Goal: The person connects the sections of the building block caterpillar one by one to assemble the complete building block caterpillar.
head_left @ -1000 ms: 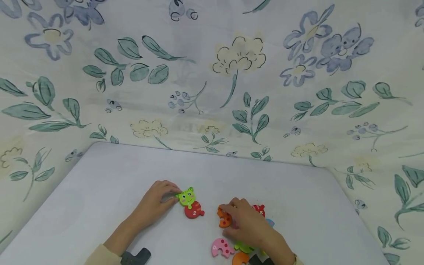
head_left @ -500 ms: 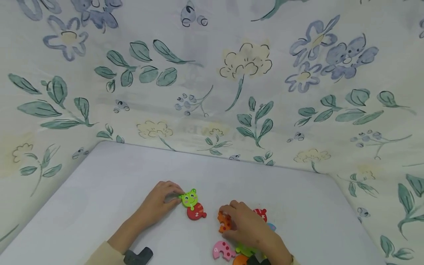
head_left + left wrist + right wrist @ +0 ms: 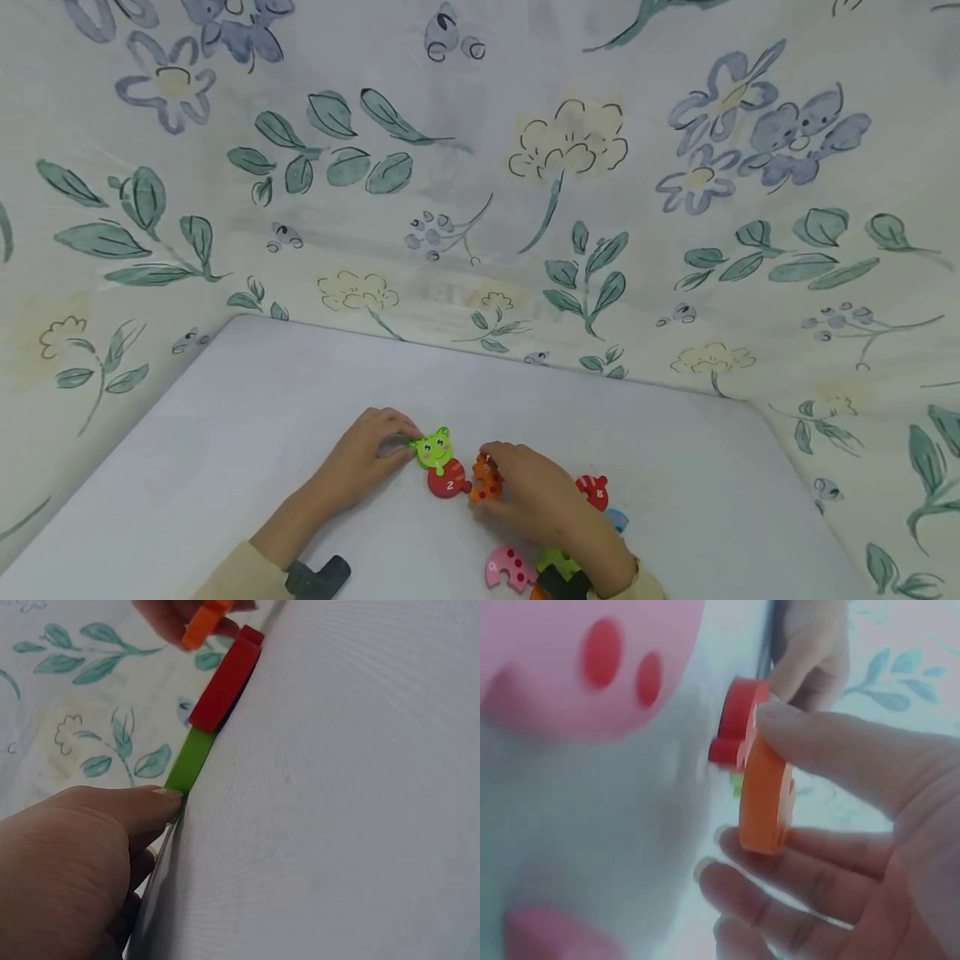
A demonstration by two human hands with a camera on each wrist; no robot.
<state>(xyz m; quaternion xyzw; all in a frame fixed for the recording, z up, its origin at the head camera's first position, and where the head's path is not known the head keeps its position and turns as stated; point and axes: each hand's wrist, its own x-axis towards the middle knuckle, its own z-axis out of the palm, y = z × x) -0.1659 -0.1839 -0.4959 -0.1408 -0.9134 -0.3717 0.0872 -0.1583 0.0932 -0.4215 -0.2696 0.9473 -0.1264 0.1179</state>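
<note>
My left hand pinches the edge of a green puzzle piece with a smiling face and two small horns. Joined to its lower side is a round red puzzle piece marked 2, with a knob pointing right. Between thumb and fingers, my right hand holds an orange puzzle piece with red spots, close beside that knob. In the right wrist view the orange piece is tilted on edge near the red one. The left wrist view shows the green piece lying against the tabletop.
Right of centre lie more puzzle pieces: a pink one marked 9, a red one marked 8, a blue one and a green one, partly behind my right arm. A patterned cloth rises behind the white table.
My right hand has carried the orange piece left, from near the loose pieces to beside the red piece's knob. My left hand keeps its pinch on the green piece. The head view has shifted slightly.
</note>
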